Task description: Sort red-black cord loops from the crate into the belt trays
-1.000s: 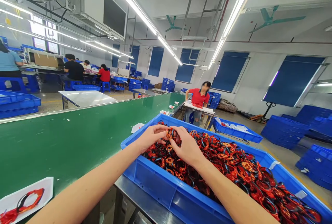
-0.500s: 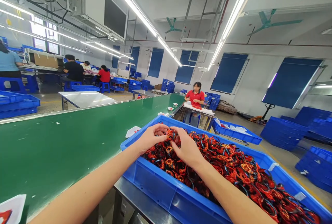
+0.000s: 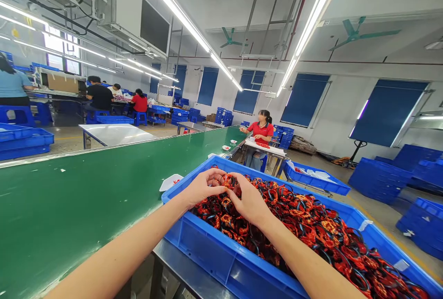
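Note:
Over the far left end of the blue bin (image 3: 207, 253), my left hand (image 3: 206, 187) and my right hand (image 3: 249, 200) meet at the fingertips. Between them is a small red-and-black ring-shaped piece (image 3: 227, 180), held from both sides by curled fingers and thumbs. My fingers partly cover it, so its exact kind is unclear. Below and to the right, the bin holds a heap of similar red, orange and black looped pieces (image 3: 304, 218). A white tray (image 3: 170, 182) with something red in it lies on the green belt, just left of the bin.
The green conveyor belt (image 3: 86, 206) runs along my left. Farther along it are small white trays (image 3: 226, 148). A co-worker in a red shirt (image 3: 262, 132) sits at a table beyond the bin. Another blue bin (image 3: 316, 178) and stacked blue crates (image 3: 377, 181) stand right.
White trays on the belt have shifted toward me; the one at lower left has left view. The co-worker has stretched an arm toward the belt. My hands stay together on the piece, fingers slightly shifted.

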Demonstrator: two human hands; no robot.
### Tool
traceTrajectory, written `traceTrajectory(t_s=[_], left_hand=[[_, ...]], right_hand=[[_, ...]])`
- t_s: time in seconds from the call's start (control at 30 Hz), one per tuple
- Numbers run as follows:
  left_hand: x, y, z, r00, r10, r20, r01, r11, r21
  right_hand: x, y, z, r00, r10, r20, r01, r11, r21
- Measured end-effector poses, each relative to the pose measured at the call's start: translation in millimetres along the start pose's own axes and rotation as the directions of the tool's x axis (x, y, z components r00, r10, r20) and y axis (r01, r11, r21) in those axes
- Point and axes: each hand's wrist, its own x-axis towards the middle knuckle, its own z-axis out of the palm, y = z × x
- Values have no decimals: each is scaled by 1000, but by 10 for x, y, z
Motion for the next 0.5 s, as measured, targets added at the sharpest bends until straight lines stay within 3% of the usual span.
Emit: traceTrajectory(t_s=[0.17, 0.5], left_hand=[[-19, 14, 3, 1000, 4, 21, -3, 1000, -29], [0, 3, -10, 998, 66, -10, -66, 998, -19]], right_hand=[[3, -41, -27, 1000, 23, 8, -24, 997, 72], [54, -5, -70, 983, 51, 177, -120, 906, 405]])
